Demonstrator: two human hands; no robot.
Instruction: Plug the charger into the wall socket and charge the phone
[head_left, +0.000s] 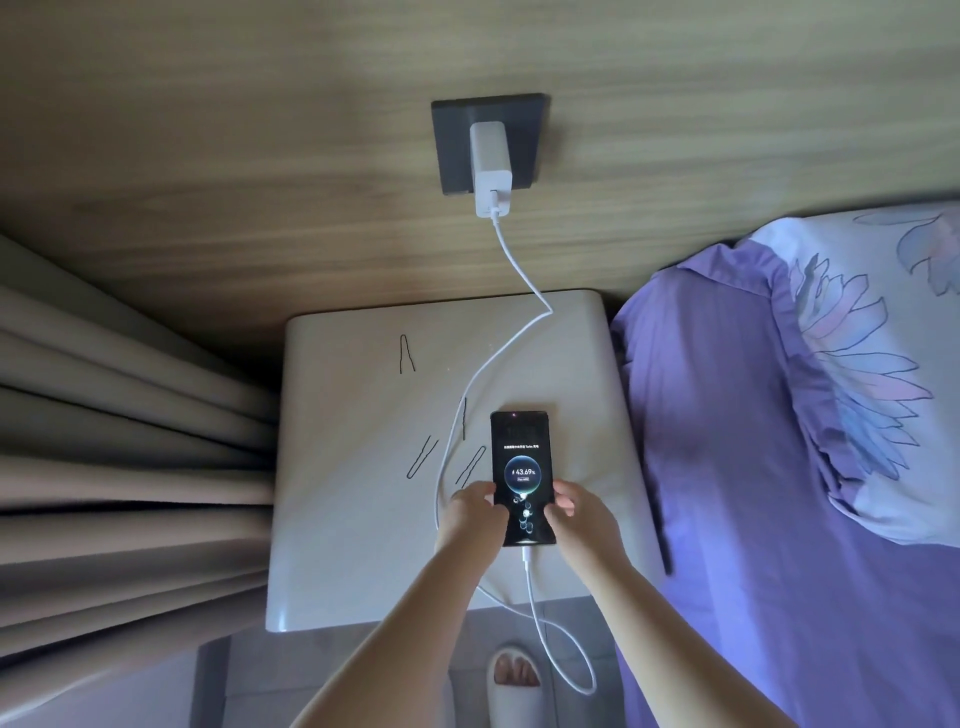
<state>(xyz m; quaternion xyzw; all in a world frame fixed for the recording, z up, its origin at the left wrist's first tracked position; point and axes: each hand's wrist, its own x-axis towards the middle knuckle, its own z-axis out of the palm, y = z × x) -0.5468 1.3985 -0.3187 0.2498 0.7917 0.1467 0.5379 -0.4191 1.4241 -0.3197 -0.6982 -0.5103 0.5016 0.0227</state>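
Note:
A white charger (490, 169) sits plugged into the dark wall socket (524, 119) on the wooden wall. Its white cable (511, 348) runs down across the nightstand, loops off the front edge and comes back up into the bottom of the black phone (521, 457). The phone lies face up on the nightstand, and its lit screen shows a charging animation reading 43.69%. My left hand (475, 512) grips the phone's lower left edge. My right hand (579, 512) grips its lower right edge.
The white nightstand (353, 467) carries several black hairpins (407, 353). Beige curtains (119, 441) hang at the left. A bed with purple sheets (753, 493) and a floral pillow (878, 374) lies at the right. My foot in a white slipper (515, 680) stands below on the floor.

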